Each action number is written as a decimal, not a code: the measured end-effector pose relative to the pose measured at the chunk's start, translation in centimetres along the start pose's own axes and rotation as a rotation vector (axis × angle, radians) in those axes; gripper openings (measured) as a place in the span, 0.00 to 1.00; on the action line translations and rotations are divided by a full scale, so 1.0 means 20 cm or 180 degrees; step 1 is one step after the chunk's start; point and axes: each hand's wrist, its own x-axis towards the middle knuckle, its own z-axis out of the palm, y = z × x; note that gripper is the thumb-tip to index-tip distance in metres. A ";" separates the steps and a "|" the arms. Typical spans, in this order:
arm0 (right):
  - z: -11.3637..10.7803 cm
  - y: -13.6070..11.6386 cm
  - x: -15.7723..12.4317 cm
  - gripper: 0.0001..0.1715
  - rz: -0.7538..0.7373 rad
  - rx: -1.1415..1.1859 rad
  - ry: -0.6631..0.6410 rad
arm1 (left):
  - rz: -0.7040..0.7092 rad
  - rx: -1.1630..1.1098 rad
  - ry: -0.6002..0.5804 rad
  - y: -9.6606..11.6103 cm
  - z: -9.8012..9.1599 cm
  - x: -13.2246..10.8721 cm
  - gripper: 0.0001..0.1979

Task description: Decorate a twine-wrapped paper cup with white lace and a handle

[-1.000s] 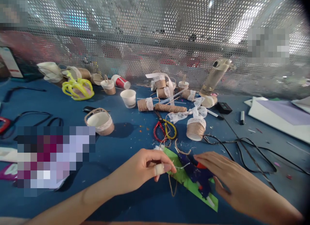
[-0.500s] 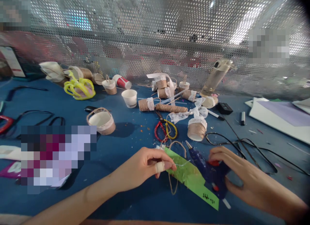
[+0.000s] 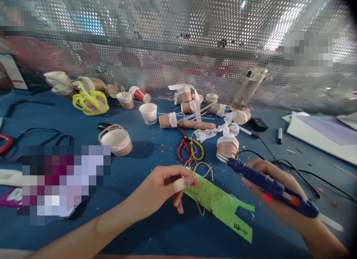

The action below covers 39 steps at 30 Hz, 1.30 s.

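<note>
My right hand (image 3: pixel 275 199) is wrapped round a blue glue gun (image 3: pixel 267 183), its metal tip pointing left beside a twine-wrapped cup with lace (image 3: pixel 227 145). With thumb and fingertips together, my left hand (image 3: pixel 173 184) pinches the end of a thin twine strand; a bandage covers one finger. Beneath the strand lies a green paper strip (image 3: pixel 223 209) with handwriting and bits of glue. A loop of twine (image 3: pixel 205 166) rests near the strip's upper end, by red and yellow scissors (image 3: pixel 191 149).
A twine-wrapped basket (image 3: pixel 117 142) stands left of centre, a white paper cup (image 3: pixel 148 114) behind it. Further back are a twine bundle (image 3: pixel 196 125), small wrapped cups and a bottle (image 3: pixel 248 88). A black cable (image 3: pixel 295 173) curls at the right, near paper sheets (image 3: pixel 320 140).
My right hand has lifted the glue gun off the green strip and turned it, uncovering more of the strip. My left hand has shifted slightly up and left.
</note>
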 end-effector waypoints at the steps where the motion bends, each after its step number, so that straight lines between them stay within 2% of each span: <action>1: 0.01 -0.02 0.01 0.10 -0.0078 0.0083 0.0072 | -0.0055 -0.0031 0.0011 0.00 0.00 0.00 0.13; 6: 0.05 -0.07 0.02 0.11 -0.0690 0.0184 0.0340 | -0.0353 0.0125 0.0111 0.00 -0.01 0.00 0.16; 10: 0.10 -0.03 -0.01 0.12 -0.0996 0.0229 0.0267 | -0.0499 0.0110 0.0041 0.03 0.00 0.01 0.15; 17: 0.14 0.03 -0.05 0.15 -0.0869 0.0393 0.0334 | -0.0516 0.0069 0.0043 0.03 0.01 0.00 0.16; 34: 0.14 0.00 -0.04 0.17 -0.0719 0.0085 0.0309 | -0.0487 0.0122 -0.0046 0.03 0.01 -0.01 0.15; 39: 0.15 0.04 -0.02 0.15 -0.0872 -0.0390 0.0303 | -0.0405 0.0079 -0.0089 0.03 0.01 -0.01 0.15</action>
